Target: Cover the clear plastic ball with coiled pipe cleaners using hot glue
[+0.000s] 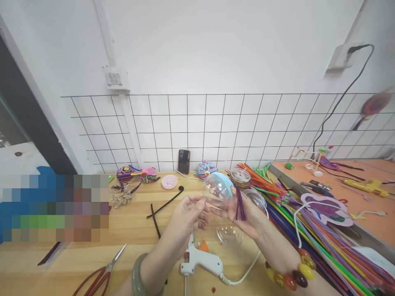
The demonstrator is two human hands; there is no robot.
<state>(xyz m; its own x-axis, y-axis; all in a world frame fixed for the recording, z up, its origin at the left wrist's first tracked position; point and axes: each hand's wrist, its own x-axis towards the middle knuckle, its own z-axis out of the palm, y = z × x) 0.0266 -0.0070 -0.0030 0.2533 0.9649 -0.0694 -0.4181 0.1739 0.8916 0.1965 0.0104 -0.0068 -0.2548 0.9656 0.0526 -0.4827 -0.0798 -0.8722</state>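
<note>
Above the table I hold up a clear plastic ball (212,190) with a light blue part (224,181) on its right side. My right hand (247,213) is closed around its right side from below, and a dark purple tassel (240,207) hangs over the palm. My left hand (189,213) has its thumb and fingers pinched at the ball's lower left edge. Below the hands, a clear plastic half shell (230,233) lies on the table. A white hot glue gun (202,260) lies in front of it, beside a small orange piece (203,246).
Red-handled scissors (106,271) lie front left. Black fuzzy stems (165,204) lie left of centre. Several coloured pipe cleaners (311,230) spread along the right. A phone (184,161), a pink dish (169,181) and a striped ball (207,169) are at the back. A yellow glue gun (370,187) is far right.
</note>
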